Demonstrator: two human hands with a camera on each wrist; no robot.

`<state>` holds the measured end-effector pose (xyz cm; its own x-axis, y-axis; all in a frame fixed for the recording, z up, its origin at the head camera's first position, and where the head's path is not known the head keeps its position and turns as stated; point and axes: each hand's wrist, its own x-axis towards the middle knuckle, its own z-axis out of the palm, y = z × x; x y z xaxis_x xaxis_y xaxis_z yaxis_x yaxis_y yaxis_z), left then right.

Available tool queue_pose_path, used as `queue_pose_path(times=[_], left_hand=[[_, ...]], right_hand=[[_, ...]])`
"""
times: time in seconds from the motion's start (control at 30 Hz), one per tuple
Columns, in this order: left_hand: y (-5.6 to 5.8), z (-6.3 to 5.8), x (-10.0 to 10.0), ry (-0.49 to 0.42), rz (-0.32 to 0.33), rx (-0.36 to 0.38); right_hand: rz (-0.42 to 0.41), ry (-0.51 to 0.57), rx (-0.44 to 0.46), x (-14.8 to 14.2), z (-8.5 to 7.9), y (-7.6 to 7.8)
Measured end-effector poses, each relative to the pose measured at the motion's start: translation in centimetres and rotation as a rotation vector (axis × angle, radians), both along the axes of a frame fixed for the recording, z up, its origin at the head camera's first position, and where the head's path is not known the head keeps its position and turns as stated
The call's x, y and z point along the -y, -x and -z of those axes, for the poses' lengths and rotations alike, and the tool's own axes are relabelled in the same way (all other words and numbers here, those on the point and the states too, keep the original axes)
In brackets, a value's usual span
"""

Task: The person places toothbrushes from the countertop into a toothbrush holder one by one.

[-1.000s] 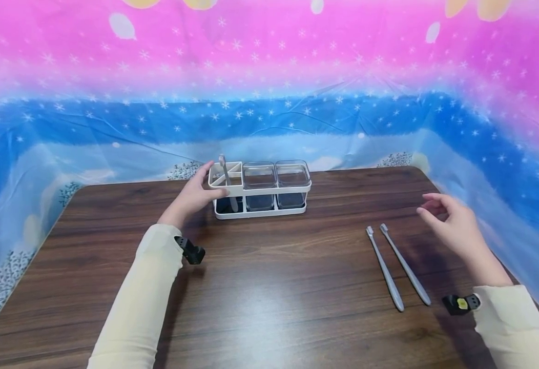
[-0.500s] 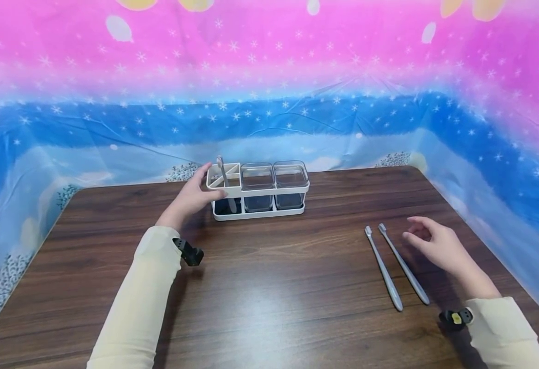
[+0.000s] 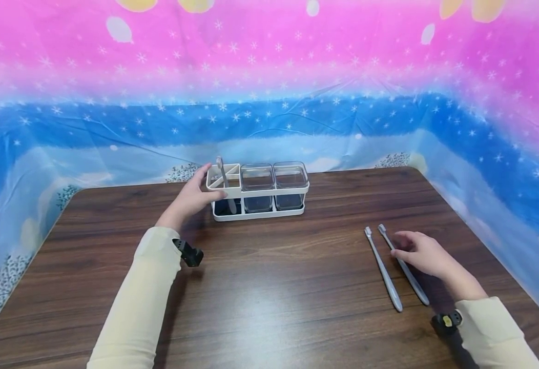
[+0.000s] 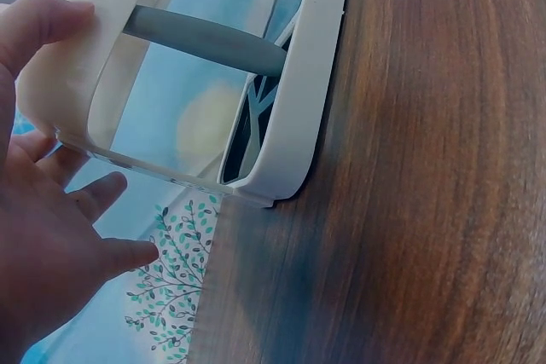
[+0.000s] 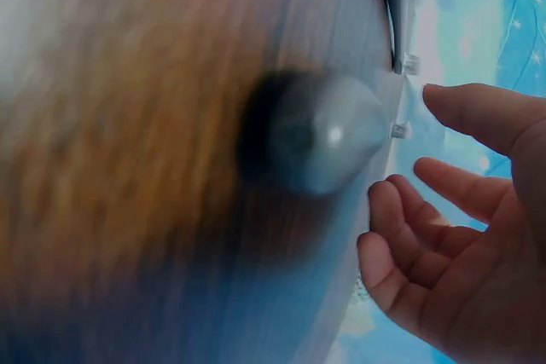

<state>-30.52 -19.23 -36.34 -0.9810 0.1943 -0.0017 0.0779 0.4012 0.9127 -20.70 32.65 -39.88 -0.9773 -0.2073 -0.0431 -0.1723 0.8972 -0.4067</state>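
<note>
My left hand holds the left end of a white toothbrush holder, its thumb on the front of the upper band. A grey toothbrush leans upright in the holder's divided left section; in the left wrist view its handle slants down to the dark base. Two more grey toothbrushes lie side by side on the table: a left one and a right one. Over the right toothbrush hovers my right hand, thumb and fingers apart with a gap between them. In the right wrist view a blurred handle end looms large.
Two clear square cups, a middle one and a right one, sit in the holder. The dark wooden table carries everything. Behind it hangs a pink and blue cloth along the back and sides.
My right hand has moved left and down, from beyond the two toothbrushes to over the right one. My left hand stays on the holder.
</note>
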Motion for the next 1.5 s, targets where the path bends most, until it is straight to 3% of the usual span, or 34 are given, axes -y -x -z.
queue_pose_path(times=[0.73, 1.5], left_hand=[[0.2, 0.2, 0.1, 0.042, -0.001, -0.018], [0.3, 0.3, 0.2, 0.060, -0.008, -0.027]], right_hand=[[0.004, -0.088, 0.086, 0.8, 0.1, 0.4], [0.019, -0.062, 0.103, 1.2, -0.1, 0.3]])
